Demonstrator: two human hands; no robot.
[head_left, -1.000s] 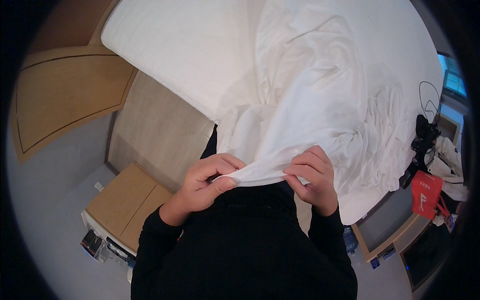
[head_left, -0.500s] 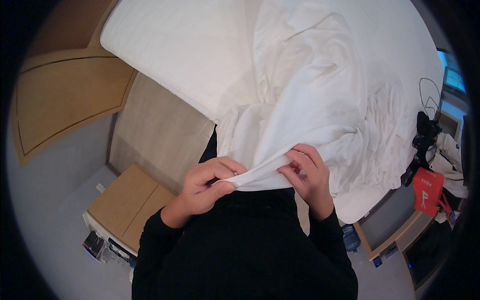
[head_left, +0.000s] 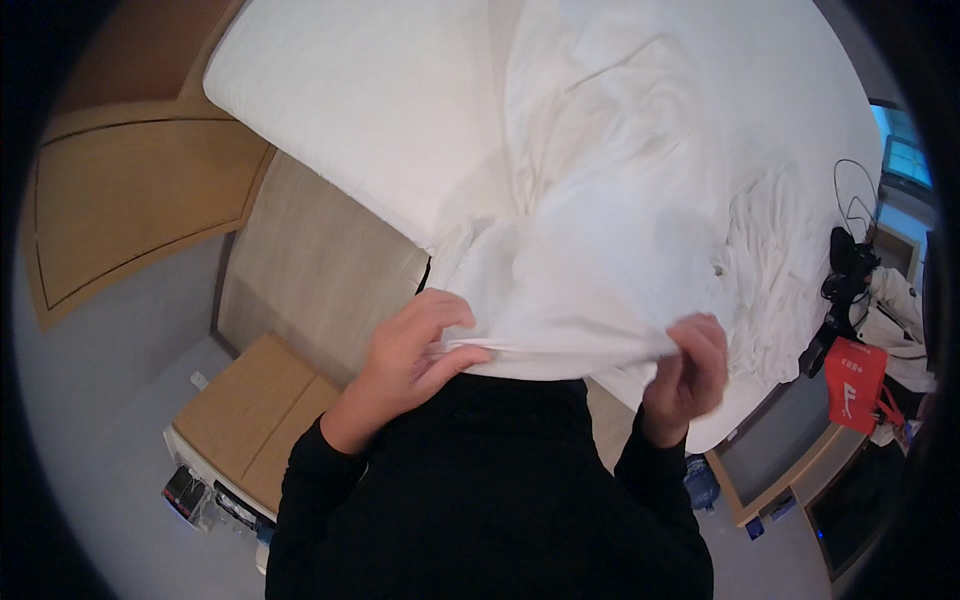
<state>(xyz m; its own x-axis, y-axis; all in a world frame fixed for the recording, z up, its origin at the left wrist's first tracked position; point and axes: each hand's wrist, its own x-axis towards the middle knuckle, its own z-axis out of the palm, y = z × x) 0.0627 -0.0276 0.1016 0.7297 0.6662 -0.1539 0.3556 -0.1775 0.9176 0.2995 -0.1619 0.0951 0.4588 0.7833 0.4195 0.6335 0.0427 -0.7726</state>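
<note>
A loose white sheet (head_left: pixel 610 240) hangs toward me from the bed, its near edge stretched across my waist. At the left end of that edge is my left hand (head_left: pixel 412 352), closed on the fabric; the thumb lies along the hem while the index finger arches above it. My right hand (head_left: pixel 688 378), a little blurred, pinches the right end of the same edge, its fingers curled in. Between the two hands the hem runs almost straight, and the cloth behind it spreads out fairly flat. The fingertips under the fabric are hidden.
The bed's white mattress (head_left: pixel 350 110) lies ahead, with bunched white fabric (head_left: pixel 765 270) at its right. A wooden cabinet (head_left: pixel 250 420) stands at left, near a wooden headboard (head_left: pixel 140 200). To the right are a red bag (head_left: pixel 855 382), dark cables and a blue water bottle (head_left: pixel 701 482).
My right hand has moved right, away from the left, drawing the sheet's edge out wide. The folds between my hands have flattened. My left hand stays near its place, its index finger lifted.
</note>
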